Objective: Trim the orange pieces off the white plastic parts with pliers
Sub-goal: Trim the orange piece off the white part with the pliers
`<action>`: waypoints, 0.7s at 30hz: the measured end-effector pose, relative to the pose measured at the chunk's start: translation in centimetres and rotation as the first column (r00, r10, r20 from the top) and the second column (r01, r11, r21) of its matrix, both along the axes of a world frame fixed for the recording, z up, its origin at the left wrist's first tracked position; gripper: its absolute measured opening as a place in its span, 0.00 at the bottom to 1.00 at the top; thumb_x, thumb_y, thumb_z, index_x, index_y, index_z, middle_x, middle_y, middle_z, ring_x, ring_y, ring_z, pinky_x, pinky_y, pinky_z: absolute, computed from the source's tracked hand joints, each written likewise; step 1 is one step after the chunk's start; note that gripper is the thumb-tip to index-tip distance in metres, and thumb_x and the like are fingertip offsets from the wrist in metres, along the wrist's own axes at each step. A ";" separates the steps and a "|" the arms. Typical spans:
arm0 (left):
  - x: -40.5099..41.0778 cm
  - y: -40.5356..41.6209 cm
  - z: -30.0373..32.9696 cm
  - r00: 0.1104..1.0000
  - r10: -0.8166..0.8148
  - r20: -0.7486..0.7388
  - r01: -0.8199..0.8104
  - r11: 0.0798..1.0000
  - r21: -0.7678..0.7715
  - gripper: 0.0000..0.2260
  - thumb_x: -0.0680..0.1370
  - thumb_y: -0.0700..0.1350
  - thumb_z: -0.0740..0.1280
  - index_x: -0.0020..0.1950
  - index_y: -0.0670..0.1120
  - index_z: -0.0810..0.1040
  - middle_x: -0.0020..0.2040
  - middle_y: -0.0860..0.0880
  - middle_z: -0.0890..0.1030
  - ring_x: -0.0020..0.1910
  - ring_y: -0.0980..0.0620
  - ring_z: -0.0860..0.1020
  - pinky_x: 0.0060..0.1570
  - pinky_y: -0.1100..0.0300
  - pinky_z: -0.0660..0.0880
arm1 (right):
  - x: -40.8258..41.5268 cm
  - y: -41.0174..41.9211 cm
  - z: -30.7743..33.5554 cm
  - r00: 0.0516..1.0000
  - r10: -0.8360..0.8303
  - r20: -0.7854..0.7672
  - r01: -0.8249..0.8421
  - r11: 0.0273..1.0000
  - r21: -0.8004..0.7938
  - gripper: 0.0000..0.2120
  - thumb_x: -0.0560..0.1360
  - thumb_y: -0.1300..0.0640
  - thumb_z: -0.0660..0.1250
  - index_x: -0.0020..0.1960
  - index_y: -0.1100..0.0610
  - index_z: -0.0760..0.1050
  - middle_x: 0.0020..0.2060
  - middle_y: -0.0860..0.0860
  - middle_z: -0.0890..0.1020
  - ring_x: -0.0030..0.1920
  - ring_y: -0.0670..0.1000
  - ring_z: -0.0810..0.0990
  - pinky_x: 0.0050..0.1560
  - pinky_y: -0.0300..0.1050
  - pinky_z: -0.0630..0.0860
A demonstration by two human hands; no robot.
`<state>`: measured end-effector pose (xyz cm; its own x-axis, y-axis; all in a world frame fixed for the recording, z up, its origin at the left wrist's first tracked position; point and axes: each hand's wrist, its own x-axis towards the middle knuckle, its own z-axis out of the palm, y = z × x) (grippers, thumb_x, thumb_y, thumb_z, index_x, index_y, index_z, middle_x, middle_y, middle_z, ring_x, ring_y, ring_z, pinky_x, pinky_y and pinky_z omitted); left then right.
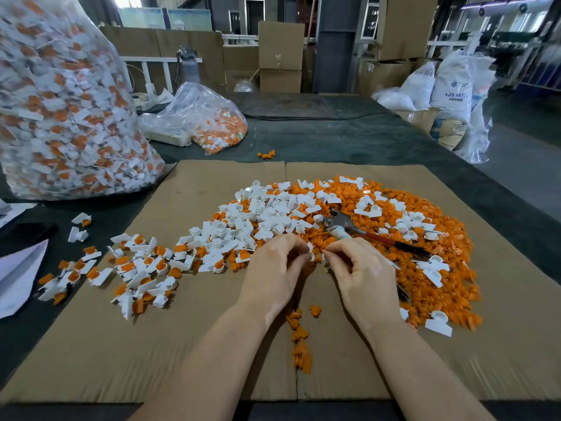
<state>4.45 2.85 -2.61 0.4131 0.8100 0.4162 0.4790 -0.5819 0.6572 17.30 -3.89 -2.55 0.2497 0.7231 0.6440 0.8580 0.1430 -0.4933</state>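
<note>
A dark, matte table [349,138] carries a flattened sheet of brown corrugated cardboard [151,344] with a centre seam. At far left stands a large clear plastic bag [60,101], bulging with untrimmed white-and-orange parts. A smaller clear bag [206,120], crumpled and partly filled, lies behind the cardboard.

On the cardboard, a broad heap of small orange pieces [440,281] spreads to the right, with glossy white plastic parts [267,211], each a flat tab joined to a short ring, piled on its left side and scattered over it. Untrimmed parts [142,268], white with orange inserts, lie loose at the left edge of the cardboard and on the table beside it.

Pliers [364,232] with grey metal jaws and red-and-black handles rest on the orange heap, just beyond the hands and untouched.

The left hand [273,268] and right hand [361,271] meet at the near edge of the heap, fingers curled. Together they pinch one small white part [311,250] between their fingertips. A short trail of orange pieces lies between the forearms.
</note>
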 end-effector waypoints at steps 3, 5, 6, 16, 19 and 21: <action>-0.2 0.1 0.0 0.997 0.018 0.074 -0.012 0.996 -0.089 0.11 0.76 0.45 0.69 0.58 0.52 0.78 0.44 0.58 0.77 0.44 0.63 0.74 0.44 0.77 0.67 | 0.0 -0.1 -0.1 0.995 0.024 -0.096 -0.024 1.000 0.005 0.04 0.72 0.65 0.70 0.46 0.59 0.81 0.38 0.48 0.82 0.39 0.44 0.79 0.43 0.32 0.75; -0.2 0.1 0.1 0.995 0.032 0.096 -0.018 0.990 -0.141 0.09 0.76 0.46 0.68 0.56 0.53 0.80 0.47 0.57 0.78 0.46 0.61 0.75 0.45 0.75 0.67 | 0.1 0.0 -0.2 0.985 0.037 -0.168 -0.041 0.999 -0.019 0.05 0.73 0.64 0.69 0.47 0.58 0.81 0.38 0.45 0.81 0.39 0.41 0.79 0.43 0.29 0.75; -0.2 0.2 0.1 0.993 0.036 0.114 -0.016 0.986 -0.167 0.05 0.76 0.47 0.68 0.51 0.54 0.80 0.46 0.57 0.79 0.45 0.61 0.75 0.44 0.75 0.67 | 0.1 0.0 -0.2 0.981 0.045 -0.191 -0.051 0.998 -0.027 0.04 0.74 0.63 0.68 0.47 0.57 0.81 0.38 0.45 0.81 0.39 0.40 0.80 0.43 0.29 0.75; -0.5 0.2 0.2 0.984 0.008 0.180 0.045 0.955 -0.292 0.06 0.76 0.44 0.68 0.42 0.55 0.75 0.38 0.54 0.79 0.37 0.59 0.76 0.37 0.71 0.70 | -0.4 0.1 0.0 0.998 0.058 -0.035 -0.060 0.996 -0.071 0.05 0.74 0.59 0.69 0.41 0.59 0.77 0.32 0.49 0.79 0.33 0.49 0.76 0.35 0.48 0.76; -0.5 0.2 0.2 0.977 -0.001 0.212 0.075 0.938 -0.339 0.03 0.76 0.43 0.69 0.44 0.51 0.77 0.37 0.52 0.80 0.37 0.57 0.78 0.40 0.66 0.74 | -0.4 0.2 -0.1 0.999 0.039 0.012 -0.039 0.997 -0.064 0.06 0.75 0.60 0.68 0.40 0.60 0.76 0.30 0.50 0.77 0.31 0.50 0.74 0.32 0.49 0.74; -0.5 0.2 0.3 0.971 -0.017 0.237 0.103 0.930 -0.354 0.03 0.76 0.42 0.69 0.44 0.49 0.77 0.35 0.52 0.80 0.34 0.60 0.78 0.38 0.68 0.74 | -0.5 0.2 0.0 0.999 0.030 0.036 -0.029 0.998 -0.047 0.07 0.74 0.60 0.68 0.39 0.60 0.75 0.29 0.49 0.76 0.30 0.49 0.73 0.30 0.48 0.73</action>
<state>3.90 3.02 -2.27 0.3952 0.8992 0.1875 0.2649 -0.3070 0.9141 16.78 -3.72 -2.58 0.2046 0.7590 0.6181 0.8714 0.1464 -0.4682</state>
